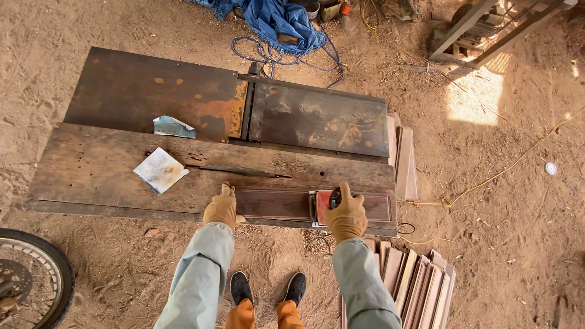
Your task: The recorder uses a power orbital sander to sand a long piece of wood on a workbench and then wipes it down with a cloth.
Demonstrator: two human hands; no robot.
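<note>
Sanding pass judged in progress: a dark wooden panel [286, 204] lies along the near edge of the plank bench [91, 164]. Left hand [222, 208], gloved, is pressed flat on the panel's left end, fingers together, nothing gripped. Right hand [346, 214] is clamped over a red power sander [322, 206] toward the panel's right end. The sander should be kept flat and the panel pinned. Sander pad and cord are hidden under the glove; surface finish cannot be judged.

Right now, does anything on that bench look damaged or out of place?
The metal plates behind the wooden plank are heavily rusted. Two loose sandpaper sheets lie crumpled and askew. The right hand grips a red sander; the left hand steadies the dark strip.
</note>
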